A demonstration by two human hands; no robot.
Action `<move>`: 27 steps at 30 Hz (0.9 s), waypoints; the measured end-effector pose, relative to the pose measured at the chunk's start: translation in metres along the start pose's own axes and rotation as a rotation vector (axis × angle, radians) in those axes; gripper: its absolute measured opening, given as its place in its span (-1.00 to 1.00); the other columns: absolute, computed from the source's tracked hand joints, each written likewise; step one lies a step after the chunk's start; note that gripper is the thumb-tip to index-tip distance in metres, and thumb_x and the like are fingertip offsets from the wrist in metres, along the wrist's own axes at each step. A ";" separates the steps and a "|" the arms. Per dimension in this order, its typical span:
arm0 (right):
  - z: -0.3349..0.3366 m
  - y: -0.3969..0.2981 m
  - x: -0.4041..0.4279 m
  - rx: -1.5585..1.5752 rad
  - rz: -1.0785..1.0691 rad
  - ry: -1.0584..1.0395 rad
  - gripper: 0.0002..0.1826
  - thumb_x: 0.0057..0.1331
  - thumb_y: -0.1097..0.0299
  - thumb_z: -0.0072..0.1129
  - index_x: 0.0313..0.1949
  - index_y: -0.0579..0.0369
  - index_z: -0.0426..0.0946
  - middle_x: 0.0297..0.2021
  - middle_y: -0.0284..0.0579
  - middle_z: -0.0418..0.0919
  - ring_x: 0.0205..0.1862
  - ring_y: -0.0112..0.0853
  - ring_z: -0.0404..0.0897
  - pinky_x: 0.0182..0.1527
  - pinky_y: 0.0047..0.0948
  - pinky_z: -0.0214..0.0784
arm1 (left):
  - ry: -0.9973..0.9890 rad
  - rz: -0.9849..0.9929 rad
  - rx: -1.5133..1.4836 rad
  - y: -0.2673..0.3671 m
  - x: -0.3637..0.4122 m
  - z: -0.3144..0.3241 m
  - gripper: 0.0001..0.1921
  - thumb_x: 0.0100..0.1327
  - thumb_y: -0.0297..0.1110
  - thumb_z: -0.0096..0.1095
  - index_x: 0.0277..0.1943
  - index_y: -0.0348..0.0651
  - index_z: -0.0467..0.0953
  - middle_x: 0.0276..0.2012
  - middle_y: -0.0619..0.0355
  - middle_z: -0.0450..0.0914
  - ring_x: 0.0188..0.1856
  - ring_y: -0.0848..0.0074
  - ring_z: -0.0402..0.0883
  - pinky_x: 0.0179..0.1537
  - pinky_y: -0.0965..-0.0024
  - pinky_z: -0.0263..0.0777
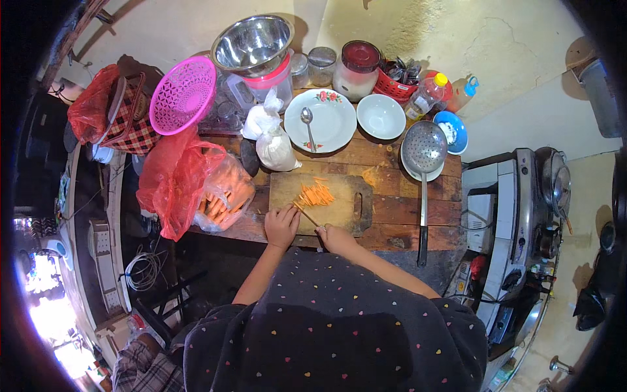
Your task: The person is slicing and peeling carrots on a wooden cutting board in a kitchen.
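A wooden cutting board (347,196) with a handle slot lies at the front of the plank table, bearing a small heap of carrot strips (316,194). My right hand (338,238) is closed around the handle end of a knife (308,215), whose narrow blade points up and left across the board. My left hand (282,225) rests at the board's left front edge, fingers by the blade's tip and a bit of orange carrot; how it grips this is too small to tell. Left of it, a clear plastic bag of carrots (225,201) stands beside a red plastic bag (171,181).
Behind the board are tied bags of white powder (277,149), a floral plate (321,125) with a spoon, and a white bowl (381,116). A perforated skimmer (424,147) lies on the right, its handle over the table's edge. A gas stove (526,191) stands farther right.
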State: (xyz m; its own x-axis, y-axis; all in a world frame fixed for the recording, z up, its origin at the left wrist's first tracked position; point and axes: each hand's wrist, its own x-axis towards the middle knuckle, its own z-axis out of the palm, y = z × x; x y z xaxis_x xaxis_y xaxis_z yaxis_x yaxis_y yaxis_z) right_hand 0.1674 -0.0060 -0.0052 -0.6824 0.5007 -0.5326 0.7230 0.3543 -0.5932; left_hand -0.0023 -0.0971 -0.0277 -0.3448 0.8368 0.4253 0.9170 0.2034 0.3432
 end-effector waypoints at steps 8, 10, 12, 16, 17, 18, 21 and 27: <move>0.001 -0.003 0.000 -0.011 0.044 0.005 -0.44 0.43 -0.07 -0.26 -0.22 0.28 0.45 -0.38 0.29 0.58 -0.25 0.14 0.59 -0.16 0.04 0.40 | 0.020 -0.003 0.005 0.000 0.000 0.000 -0.83 0.07 -0.30 0.35 -0.27 -0.08 0.59 -0.19 0.28 0.61 -0.27 0.37 0.48 -0.20 0.31 0.31; -0.003 -0.007 -0.005 -0.013 0.049 0.001 -0.45 0.43 -0.06 -0.26 -0.22 0.27 0.45 -0.37 0.29 0.58 -0.25 0.13 0.59 -0.16 0.03 0.41 | 0.025 0.001 0.007 0.000 -0.001 0.001 -0.84 0.08 -0.30 0.35 -0.27 -0.08 0.59 -0.19 0.29 0.61 -0.27 0.37 0.48 -0.20 0.31 0.31; -0.010 -0.004 -0.013 -0.029 0.065 0.006 -0.48 0.44 -0.03 -0.25 -0.22 0.26 0.44 -0.36 0.28 0.58 -0.27 0.14 0.59 -0.18 0.03 0.41 | 0.030 0.002 0.008 -0.001 -0.001 0.001 -0.84 0.08 -0.30 0.34 -0.27 -0.07 0.59 -0.19 0.29 0.61 -0.26 0.37 0.47 -0.19 0.31 0.31; -0.009 0.002 -0.016 -0.023 0.057 0.048 -0.50 0.44 0.00 -0.24 -0.23 0.27 0.44 -0.38 0.29 0.58 -0.28 0.14 0.59 -0.20 0.04 0.41 | 0.006 0.015 0.018 -0.002 -0.001 0.000 -0.84 0.08 -0.30 0.33 -0.26 -0.05 0.58 -0.16 0.29 0.58 -0.24 0.38 0.46 -0.18 0.30 0.31; -0.009 0.002 -0.016 0.003 0.046 0.063 -0.50 0.44 0.01 -0.24 -0.23 0.27 0.44 -0.38 0.30 0.58 -0.27 0.14 0.58 -0.20 0.04 0.41 | 0.000 0.019 0.024 -0.001 -0.001 0.000 -0.83 0.08 -0.30 0.33 -0.25 -0.05 0.58 -0.15 0.29 0.57 -0.23 0.38 0.46 -0.18 0.29 0.31; -0.009 0.001 -0.015 0.030 0.032 0.078 -0.50 0.44 0.01 -0.24 -0.23 0.28 0.44 -0.38 0.30 0.57 -0.27 0.14 0.58 -0.20 0.03 0.41 | 0.001 0.018 0.023 -0.002 -0.001 0.000 -0.83 0.08 -0.30 0.33 -0.25 -0.05 0.58 -0.15 0.29 0.57 -0.23 0.38 0.46 -0.18 0.29 0.31; -0.009 -0.001 -0.014 0.011 0.006 0.054 -0.49 0.44 0.00 -0.25 -0.23 0.28 0.44 -0.38 0.31 0.57 -0.27 0.15 0.58 -0.19 0.02 0.40 | 0.033 0.047 0.018 -0.002 -0.001 0.000 -0.84 0.09 -0.33 0.33 -0.25 -0.07 0.58 -0.20 0.27 0.58 -0.26 0.37 0.48 -0.20 0.28 0.29; -0.012 -0.006 -0.015 0.010 0.015 0.036 -0.47 0.44 -0.02 -0.28 -0.24 0.27 0.45 -0.39 0.30 0.57 -0.27 0.16 0.57 -0.18 0.04 0.38 | 0.030 0.048 0.029 -0.003 -0.001 0.001 -0.84 0.08 -0.31 0.32 -0.24 -0.05 0.59 -0.17 0.31 0.58 -0.25 0.39 0.46 -0.18 0.29 0.31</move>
State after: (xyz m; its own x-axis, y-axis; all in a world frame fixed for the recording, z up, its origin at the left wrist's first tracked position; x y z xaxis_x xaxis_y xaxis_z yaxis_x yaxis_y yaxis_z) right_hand 0.1744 -0.0058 0.0139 -0.6667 0.5341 -0.5199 0.7322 0.3386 -0.5910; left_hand -0.0042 -0.0980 -0.0297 -0.3058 0.8302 0.4660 0.9379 0.1786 0.2973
